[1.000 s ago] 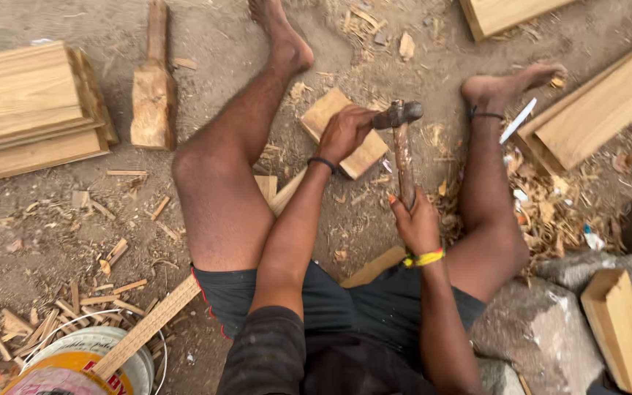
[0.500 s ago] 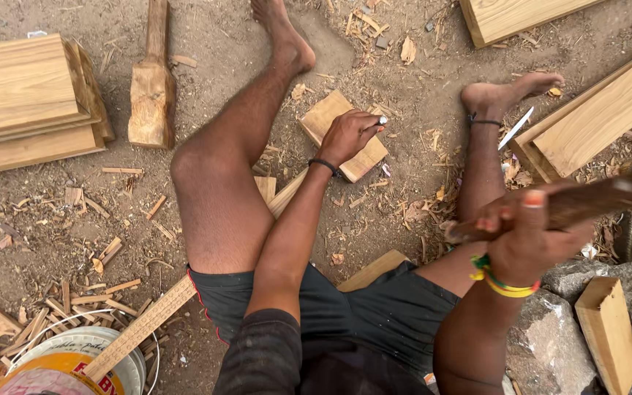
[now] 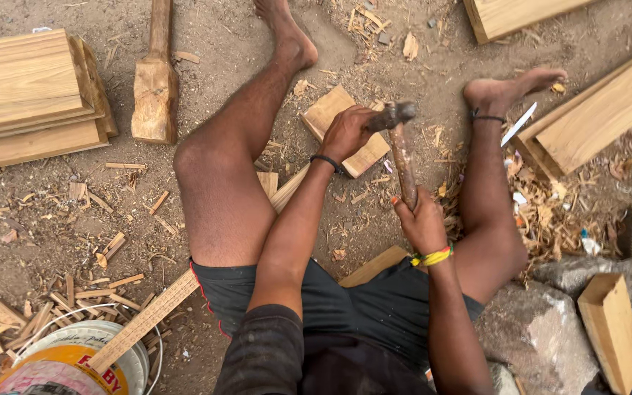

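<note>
Rough, sandy dirt ground (image 3: 418, 241) all around, littered with pale wood chips and splinters. The person sits on it, legs spread, dark shorts, bare feet.

Right hand (image 3: 422, 223) is wrapped tight round the lower end of a hammer (image 3: 402, 150): a worn, brownish wooden handle, slightly crooked, topped with a dark, rusty metal head. That head sits just beside the left hand's fingers, right over the block. A yellow-and-green band circles the right wrist.

Left hand (image 3: 345, 133) is closed, knuckles up, pressed down on a small wood block (image 3: 341, 128); whatever it pinches under the fingers is hidden. A black band rings that wrist. The block is a flat, squarish offcut, pale tan, clean-sawn edges, lying on the ground between the two legs, ahead of the knees.

A long thin wooden strip (image 3: 290, 192) runs under the left forearm, one end near the block.

Far left, a stack of smooth planks (image 3: 27, 95), straight grain, warm yellow. Beside it lies a heavy wooden mallet (image 3: 155, 88), chunky head, round handle. More boards (image 3: 601, 124) on the right by the foot, with a narrow pale blade-like sliver (image 3: 518, 123) next to them. Grey rough stones (image 3: 550, 329) at lower right carry a short wood offcut (image 3: 612, 329). Bottom left, a round plastic bucket (image 3: 74, 362), white and orange.
</note>
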